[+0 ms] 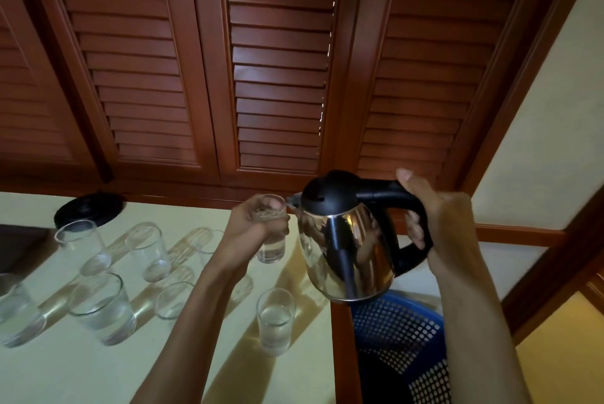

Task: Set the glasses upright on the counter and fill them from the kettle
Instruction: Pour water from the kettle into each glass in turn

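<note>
Kettle [348,240]: steel body, black lid and handle; held in the air at 3 o'clock, off the surface [81,371] edge, spout touching the held glass's rim. Likely heavy when full; take by the handle only.
Right hand [447,224]: fingers wrapped round the kettle handle.
Left hand [258,224]: fingers curled round the held glass [269,230], lifted at centre.
Held glass: part-filled, clear liquid. Fragile, slippery if wet; grip mid-wall.
Near glass [274,322], 6 o'clock: upright, holds water.
Other glasses [104,309], 8 to 10 o'clock: upright; several hold water, the rest cannot be told.
Black base [88,207], 10 o'clock: on surface.
</note>
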Tool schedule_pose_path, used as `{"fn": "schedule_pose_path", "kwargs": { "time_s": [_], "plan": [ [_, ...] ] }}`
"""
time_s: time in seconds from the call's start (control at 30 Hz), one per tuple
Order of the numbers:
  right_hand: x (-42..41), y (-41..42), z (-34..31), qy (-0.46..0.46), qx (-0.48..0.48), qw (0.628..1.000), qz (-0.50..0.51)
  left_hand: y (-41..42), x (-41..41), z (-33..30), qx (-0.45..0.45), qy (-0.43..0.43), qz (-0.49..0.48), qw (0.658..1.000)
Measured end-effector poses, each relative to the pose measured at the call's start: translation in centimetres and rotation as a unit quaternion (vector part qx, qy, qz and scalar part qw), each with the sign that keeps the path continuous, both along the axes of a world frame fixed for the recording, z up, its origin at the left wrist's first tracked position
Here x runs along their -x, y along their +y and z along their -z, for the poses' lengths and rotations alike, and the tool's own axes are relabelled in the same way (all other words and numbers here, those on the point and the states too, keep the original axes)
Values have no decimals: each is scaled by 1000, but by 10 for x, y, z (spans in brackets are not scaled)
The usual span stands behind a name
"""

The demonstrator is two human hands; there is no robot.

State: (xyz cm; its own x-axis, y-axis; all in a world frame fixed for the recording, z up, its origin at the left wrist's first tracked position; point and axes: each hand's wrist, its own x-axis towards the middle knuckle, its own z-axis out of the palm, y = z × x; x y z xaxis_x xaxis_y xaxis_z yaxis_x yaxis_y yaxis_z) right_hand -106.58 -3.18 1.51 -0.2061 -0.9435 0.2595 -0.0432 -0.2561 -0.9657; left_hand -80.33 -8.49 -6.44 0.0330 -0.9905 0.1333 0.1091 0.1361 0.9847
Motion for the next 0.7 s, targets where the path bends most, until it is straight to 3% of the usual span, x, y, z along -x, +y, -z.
{"fn": "schedule_pose_path", "kwargs": {
  "time_s": [0.23, 0.7],
  "plan": [
    [-1, 16, 30, -120, -63, 988, 72, -3, 3, 37, -45, -17, -14, 999],
    [-11, 24, 34, -128, -62, 987, 68, 1, 6, 89, -72, -26, -16, 997]
  ]
}}
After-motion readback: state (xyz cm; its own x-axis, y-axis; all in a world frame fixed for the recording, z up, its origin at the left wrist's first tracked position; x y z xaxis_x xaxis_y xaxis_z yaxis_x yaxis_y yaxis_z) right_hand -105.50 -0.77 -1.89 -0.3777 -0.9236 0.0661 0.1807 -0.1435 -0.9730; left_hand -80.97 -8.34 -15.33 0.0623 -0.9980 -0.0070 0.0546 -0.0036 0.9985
